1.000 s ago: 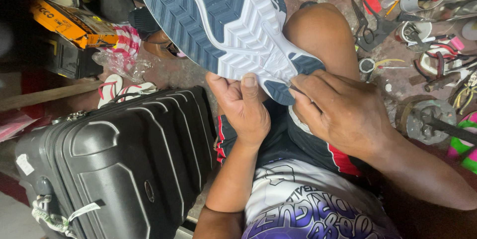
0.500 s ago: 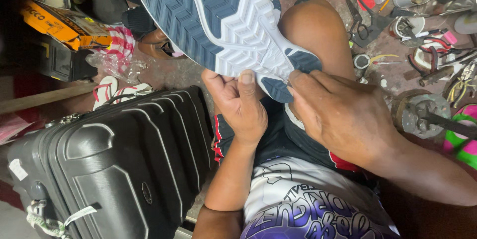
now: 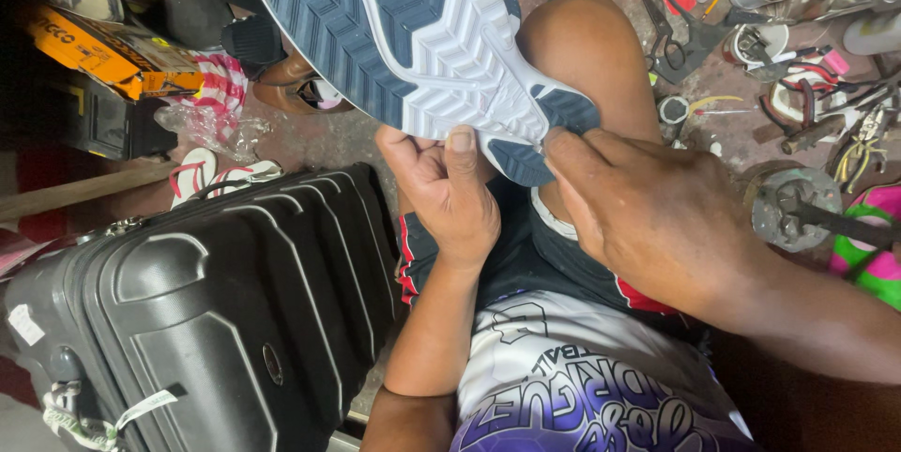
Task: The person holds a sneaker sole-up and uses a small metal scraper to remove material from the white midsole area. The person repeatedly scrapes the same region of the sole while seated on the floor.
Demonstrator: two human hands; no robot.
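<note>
My left hand (image 3: 450, 194) grips the heel edge of the blue-and-white rubber-soled sports shoe (image 3: 413, 39), sole up over my knee (image 3: 587, 53). My right hand (image 3: 648, 213) pinches the same heel, fingers closed on it.

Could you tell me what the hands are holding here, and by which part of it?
Both hold a sneaker, sole up, at its heel end: the left hand grips the sole's edge with its thumb, and the right hand pinches the heel tip.

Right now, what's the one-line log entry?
left hand: grips shoe sole | right hand: fingertips on heel edge | suitcase beside
</note>
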